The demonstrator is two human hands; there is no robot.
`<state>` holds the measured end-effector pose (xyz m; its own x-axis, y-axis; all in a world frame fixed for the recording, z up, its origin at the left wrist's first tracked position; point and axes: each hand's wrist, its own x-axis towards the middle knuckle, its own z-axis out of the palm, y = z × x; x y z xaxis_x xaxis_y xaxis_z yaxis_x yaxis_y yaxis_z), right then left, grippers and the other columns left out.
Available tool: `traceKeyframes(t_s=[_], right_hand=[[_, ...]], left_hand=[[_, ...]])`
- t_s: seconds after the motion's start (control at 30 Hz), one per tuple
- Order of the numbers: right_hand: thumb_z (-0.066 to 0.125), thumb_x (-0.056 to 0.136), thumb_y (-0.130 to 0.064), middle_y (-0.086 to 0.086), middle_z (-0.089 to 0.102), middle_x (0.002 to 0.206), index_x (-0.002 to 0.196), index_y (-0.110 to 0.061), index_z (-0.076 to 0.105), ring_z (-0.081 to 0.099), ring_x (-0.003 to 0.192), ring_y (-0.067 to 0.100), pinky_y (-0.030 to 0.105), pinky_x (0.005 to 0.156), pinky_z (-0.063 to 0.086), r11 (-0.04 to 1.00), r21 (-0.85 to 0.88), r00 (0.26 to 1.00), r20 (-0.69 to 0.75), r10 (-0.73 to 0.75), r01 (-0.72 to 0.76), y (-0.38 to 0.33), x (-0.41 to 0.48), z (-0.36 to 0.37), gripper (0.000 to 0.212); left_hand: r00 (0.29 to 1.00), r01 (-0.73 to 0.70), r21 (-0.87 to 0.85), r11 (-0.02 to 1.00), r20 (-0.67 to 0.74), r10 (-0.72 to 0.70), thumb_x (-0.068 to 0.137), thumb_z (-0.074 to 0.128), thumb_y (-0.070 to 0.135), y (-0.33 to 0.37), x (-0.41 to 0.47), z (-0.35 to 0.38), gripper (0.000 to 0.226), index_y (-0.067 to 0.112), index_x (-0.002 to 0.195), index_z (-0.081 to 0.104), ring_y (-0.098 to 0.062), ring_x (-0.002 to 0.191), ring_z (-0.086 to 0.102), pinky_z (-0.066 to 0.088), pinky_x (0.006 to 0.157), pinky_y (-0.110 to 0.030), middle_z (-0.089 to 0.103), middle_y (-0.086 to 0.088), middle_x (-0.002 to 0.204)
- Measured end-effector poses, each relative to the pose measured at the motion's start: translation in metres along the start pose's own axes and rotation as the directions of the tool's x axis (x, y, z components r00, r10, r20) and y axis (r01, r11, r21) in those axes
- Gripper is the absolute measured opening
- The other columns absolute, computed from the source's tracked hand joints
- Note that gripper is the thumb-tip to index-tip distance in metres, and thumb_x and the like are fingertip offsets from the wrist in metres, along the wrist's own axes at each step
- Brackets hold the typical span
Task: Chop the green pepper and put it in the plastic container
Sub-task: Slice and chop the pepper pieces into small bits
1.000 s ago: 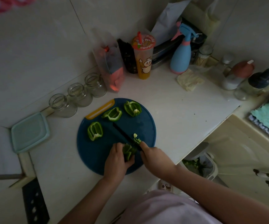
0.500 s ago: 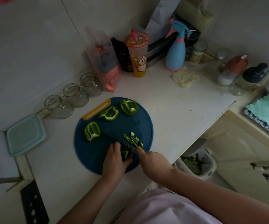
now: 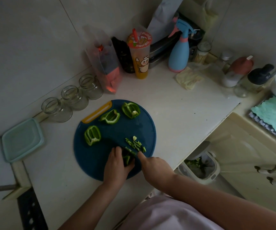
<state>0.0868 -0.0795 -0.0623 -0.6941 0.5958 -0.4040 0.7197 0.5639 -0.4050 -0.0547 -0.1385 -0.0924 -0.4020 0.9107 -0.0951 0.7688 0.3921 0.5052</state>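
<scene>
Left of the board [image 3: 92,160], plastic container [image 3: 22,138] and three jars [image 3: 74,97]

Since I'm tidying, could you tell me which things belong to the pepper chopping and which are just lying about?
Job: knife, held pepper piece, cut strips, uncut pepper pieces, cutting board, plastic container.
Lying about: glass jars, spray bottle, drink cup.
</scene>
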Motion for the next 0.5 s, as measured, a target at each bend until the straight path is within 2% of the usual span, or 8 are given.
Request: traceKeyframes(t_s=[0.17,0.27,0.4,0.5], right_hand=[[0.039,0.09,-0.003,0.005,0.043,0.069,0.123,-0.014,0.032,0.047,0.064,0.029,0.035,0.056,0.038,1.0,0.014,0.999,0.03,0.016,-0.016,-0.003,0.005,0.0,0.036],[0.039,0.089,-0.003,0.002,0.036,0.063,0.117,-0.014,0.034,0.052,0.066,0.031,0.036,0.056,0.04,1.0,0.02,1.0,0.022,0.008,-0.009,-0.006,0.007,0.002,0.03],[0.037,0.09,-0.003,0.001,0.033,0.062,0.115,-0.013,0.035,0.047,0.064,0.029,0.036,0.057,0.039,1.0,0.02,1.0,0.005,0.012,-0.012,-0.008,0.008,0.003,0.028],[0.037,0.09,-0.003,0.004,0.039,0.066,0.117,-0.013,0.034,0.047,0.064,0.03,0.037,0.058,0.042,1.0,0.022,1.0,-0.004,0.02,-0.02,-0.011,0.009,0.001,0.03]], left_hand=[[1.0,-0.012,0.018,1.0,0.006,0.012,0.069,0.08,0.024,-0.002,0.002,0.001,0.047,0.001,0.094,0.048,-0.035,0.089,0.056,0.043,0.066,-0.035,0.054,-0.016,0.096],[1.0,-0.001,0.03,1.0,0.01,0.001,0.069,0.08,0.026,-0.003,0.003,0.001,0.049,0.0,0.095,0.048,-0.035,0.091,0.056,0.044,0.067,-0.036,0.055,-0.017,0.097],[1.0,-0.005,0.033,0.999,0.024,0.004,0.069,0.08,0.028,-0.005,0.005,-0.002,0.05,0.002,0.096,0.046,-0.033,0.095,0.054,0.042,0.069,-0.035,0.053,-0.015,0.1],[0.999,-0.001,0.046,0.999,0.037,-0.001,0.07,0.078,0.026,-0.005,0.007,-0.003,0.05,0.002,0.099,0.045,-0.031,0.099,0.052,0.04,0.071,-0.032,0.051,-0.014,0.104]])
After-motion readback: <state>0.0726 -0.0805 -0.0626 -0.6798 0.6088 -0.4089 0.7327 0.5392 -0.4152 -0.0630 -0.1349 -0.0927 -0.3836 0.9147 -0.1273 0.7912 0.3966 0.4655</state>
